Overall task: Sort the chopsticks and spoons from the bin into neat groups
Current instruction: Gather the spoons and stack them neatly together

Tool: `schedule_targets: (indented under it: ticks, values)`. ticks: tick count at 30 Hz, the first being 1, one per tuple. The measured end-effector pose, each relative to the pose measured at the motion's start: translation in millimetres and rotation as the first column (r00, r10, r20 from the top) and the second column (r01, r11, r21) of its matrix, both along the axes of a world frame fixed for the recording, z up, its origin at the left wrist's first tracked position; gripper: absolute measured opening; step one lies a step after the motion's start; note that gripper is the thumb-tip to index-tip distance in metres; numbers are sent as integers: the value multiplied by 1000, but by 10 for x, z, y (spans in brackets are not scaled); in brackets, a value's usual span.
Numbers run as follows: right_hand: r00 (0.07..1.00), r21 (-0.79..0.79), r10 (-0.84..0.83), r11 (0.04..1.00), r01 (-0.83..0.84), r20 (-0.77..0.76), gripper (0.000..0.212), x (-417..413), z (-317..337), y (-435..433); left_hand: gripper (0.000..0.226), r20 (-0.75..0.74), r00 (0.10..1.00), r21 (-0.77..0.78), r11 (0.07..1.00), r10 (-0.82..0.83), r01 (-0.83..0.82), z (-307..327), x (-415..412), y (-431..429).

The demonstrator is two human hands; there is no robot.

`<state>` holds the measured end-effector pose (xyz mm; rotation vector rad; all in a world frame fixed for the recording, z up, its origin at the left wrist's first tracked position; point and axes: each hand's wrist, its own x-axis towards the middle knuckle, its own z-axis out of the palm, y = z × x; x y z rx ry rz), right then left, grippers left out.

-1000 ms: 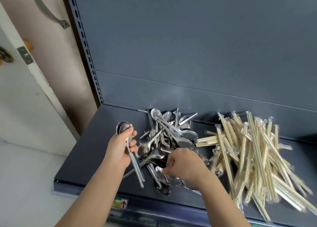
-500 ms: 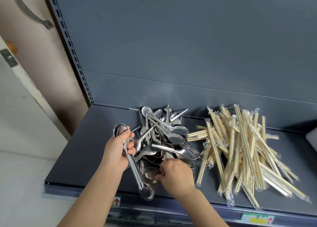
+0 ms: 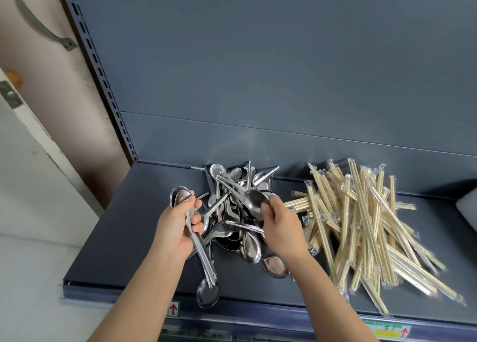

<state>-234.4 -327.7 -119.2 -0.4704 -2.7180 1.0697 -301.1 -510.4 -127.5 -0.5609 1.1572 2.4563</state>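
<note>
A loose heap of steel spoons (image 3: pixel 232 212) lies on the dark grey shelf (image 3: pixel 124 228). To its right spreads a pile of wrapped wooden chopsticks (image 3: pixel 366 228). My left hand (image 3: pixel 175 228) grips a stacked bundle of spoons (image 3: pixel 204 261), bowls showing above the fingers and one bowl hanging past the wrist toward the shelf's front edge. My right hand (image 3: pixel 281 228) pinches the bowl of a single spoon (image 3: pixel 254 203) above the heap, its handle running up and left.
The shelf's grey back panel (image 3: pixel 258 70) rises behind the piles. A slotted upright (image 3: pixel 103 83) stands at the left, with a white door (image 3: pixel 23 161) beyond it. Price labels (image 3: pixel 387 330) line the shelf's front edge. A pale object (image 3: pixel 468 210) shows at the right edge.
My right hand rose from the front of the heap, where it was grasping among the spoons, to the heap's top, and now pinches a spoon there. The left hand keeps holding its bundle.
</note>
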Motion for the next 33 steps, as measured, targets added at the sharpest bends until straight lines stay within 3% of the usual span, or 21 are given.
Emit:
schedule_targets:
  ticks: [3, 6, 11, 16, 19, 23, 27, 30, 31, 33]
  values:
    - [984, 118, -58, 992, 38, 167, 27, -153, 51, 114, 15, 5, 1000, -5, 1000, -10, 10, 22, -6, 27]
    - [933, 295, -112, 955, 7, 342, 41, -265, 51, 182, 14, 9, 1000, -16, 1000, -9, 9, 28, -30, 40]
    - [905, 368, -145, 930, -14, 401, 25, -383, -23, 200, 14, 6, 1000, -8, 1000, -16, 16, 27, -79, 27]
    - [954, 288, -132, 956, 51, 270, 15, -419, -8, 225, 12, 12, 1000, -20, 1000, -15, 15, 46, -123, 12]
    - [990, 158, -137, 978, 138, -16, 20, -458, 110, 211, 10, 7, 1000, -21, 999, -25, 25, 77, -150, 27]
    - [921, -172, -209, 972, 159, -328, 29, -550, 411, 155, 12, -14, 999, -6, 999, -47, 47, 152, -181, 62]
    - [930, -270, -181, 958, 94, -321, 18, -588, 588, 168, 14, -16, 1000, -13, 1000, -21, 21, 186, -198, 61]
    - [987, -290, 41, 953, -85, -155, 14, -568, 578, 110, 13, -24, 999, -19, 999, -31, 30, 203, -196, 87]
    - [983, -318, 130, 934, -166, -132, 8, -559, 568, 31, 10, -30, 998, -20, 998, -61, 60, 206, -189, 107]
    - [966, -325, 205, 913, -246, -156, 17, -560, 512, -157, 8, -29, 985, -32, 985, -171, 171, 257, -134, 178]
